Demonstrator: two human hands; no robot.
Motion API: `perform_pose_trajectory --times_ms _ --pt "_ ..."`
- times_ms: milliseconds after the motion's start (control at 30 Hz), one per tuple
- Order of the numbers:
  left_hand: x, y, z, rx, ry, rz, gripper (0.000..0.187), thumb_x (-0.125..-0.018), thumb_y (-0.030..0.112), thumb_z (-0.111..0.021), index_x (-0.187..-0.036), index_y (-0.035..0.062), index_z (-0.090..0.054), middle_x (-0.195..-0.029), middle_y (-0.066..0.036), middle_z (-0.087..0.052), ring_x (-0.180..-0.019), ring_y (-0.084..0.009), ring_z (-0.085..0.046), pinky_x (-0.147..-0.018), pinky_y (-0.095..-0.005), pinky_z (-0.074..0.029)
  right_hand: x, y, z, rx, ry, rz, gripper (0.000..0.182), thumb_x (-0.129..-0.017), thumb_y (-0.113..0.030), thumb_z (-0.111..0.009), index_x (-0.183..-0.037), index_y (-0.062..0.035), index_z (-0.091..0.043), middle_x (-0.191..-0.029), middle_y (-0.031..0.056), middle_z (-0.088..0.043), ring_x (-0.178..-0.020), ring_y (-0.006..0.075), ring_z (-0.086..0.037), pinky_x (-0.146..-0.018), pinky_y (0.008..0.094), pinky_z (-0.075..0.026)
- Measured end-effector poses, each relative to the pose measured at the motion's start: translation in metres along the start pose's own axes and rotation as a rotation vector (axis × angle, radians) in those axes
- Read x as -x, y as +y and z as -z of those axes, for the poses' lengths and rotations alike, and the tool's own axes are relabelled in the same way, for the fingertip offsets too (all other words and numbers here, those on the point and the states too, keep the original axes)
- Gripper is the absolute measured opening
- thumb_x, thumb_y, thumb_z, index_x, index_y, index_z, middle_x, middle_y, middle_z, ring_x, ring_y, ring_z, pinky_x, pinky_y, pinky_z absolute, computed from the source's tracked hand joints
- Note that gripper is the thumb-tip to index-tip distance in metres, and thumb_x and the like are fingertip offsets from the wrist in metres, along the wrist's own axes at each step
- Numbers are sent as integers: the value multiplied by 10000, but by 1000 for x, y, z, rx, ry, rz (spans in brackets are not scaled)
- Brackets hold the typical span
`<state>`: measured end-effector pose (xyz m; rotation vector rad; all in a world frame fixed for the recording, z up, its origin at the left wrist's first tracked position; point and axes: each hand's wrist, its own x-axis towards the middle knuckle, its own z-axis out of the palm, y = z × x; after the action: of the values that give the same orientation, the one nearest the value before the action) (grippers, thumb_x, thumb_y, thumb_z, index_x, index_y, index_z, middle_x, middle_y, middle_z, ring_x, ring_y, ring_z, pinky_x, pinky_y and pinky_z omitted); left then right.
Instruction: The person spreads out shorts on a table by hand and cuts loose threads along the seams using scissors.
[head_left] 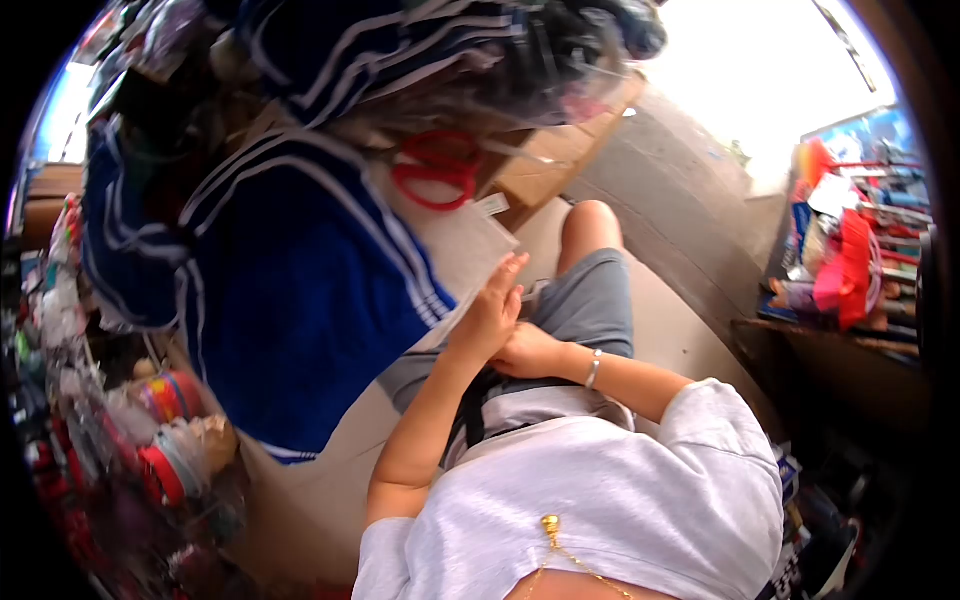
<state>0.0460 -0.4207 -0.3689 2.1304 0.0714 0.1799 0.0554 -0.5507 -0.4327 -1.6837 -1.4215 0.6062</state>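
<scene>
1. The garment [300,300], blue with white stripes and sealed in a clear plastic bag [470,250], hangs in front of the person at upper left and fills much of the view. More like it hang above and to its left. Judging by the folds, it is soft and light, with no stiffness of its own; the bag's film looks slick, so a flat palm would likely slide on it.

2. The cardboard boxes [550,160] sit behind the bag and look rigid; they touch no hand.

3. The red hanger [435,170] shows through the plastic near the garment's top. It is probably the firmest place to take hold, since the weight hangs from it.

4. The left hand [492,310] is raised, fingers spread fairly wide, fingertips lying against the bag's lower right edge. It presses or steadies and does not close round anything. That loose edge would pinch easily between thumb and fingers.

5. The right hand [528,352] rests low against the left wrist, above the lap. Its fingers are mostly hidden, so I cannot tell whether it holds anything.

6. A small white tag [492,205] sits near the bag's top right, apart from both hands.
</scene>
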Motion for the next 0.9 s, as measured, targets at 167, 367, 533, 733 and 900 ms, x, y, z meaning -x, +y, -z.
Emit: perform_pose_trajectory --times_ms 167,367,533,733,900 --pt "62 -28 24 -7 29 197 261 -876 64 -559 -1128 55 -626 -1119 -164 -630 -1108 -326 -572 -955 -368 -431 -9 6 -3 12 6 -20 199 -721 -95 -649 -920 -86 -651 -833 106 -637 -811 300 -618 -709 408 -508" --pt "103 17 85 -60 223 48 176 -809 -15 -612 -962 45 -675 -956 -115 -676 -872 -282 -643 -796 -340 -499 -26 -29 39 -155 421 -147 184 -764 13 -653 -935 -54 -656 -792 110 -618 -659 253 -612 -595 320 -493" --pt "154 47 150 -278 456 -241 183 -749 -22 -656 -906 71 -660 -890 -80 -654 -814 -258 -617 -674 -342 -504 -45 -68 85 0 795 10 332 -695 0 -762 -984 -28 -601 -928 117 -596 -773 217 -606 -652 291 -481" --pt "202 42 195 -779 530 8 449 -690 104 -789 -1073 77 -558 -1121 -119 -581 -1032 -325 -517 -865 -439 -432 -88 -107 118 349 436 162 474 -613 -52 -801 -1058 -93 -641 -1024 126 -589 -884 269 -590 -703 333 -500" --pt "228 13 202 -778 545 229 737 -624 178 -855 -1236 90 -454 -1342 -161 -441 -1241 -391 -387 -1016 -500 -332 -101 -109 118 257 343 12 243 -702 -35 -743 -938 -46 -683 -1018 132 -613 -841 251 -628 -696 323 -512"
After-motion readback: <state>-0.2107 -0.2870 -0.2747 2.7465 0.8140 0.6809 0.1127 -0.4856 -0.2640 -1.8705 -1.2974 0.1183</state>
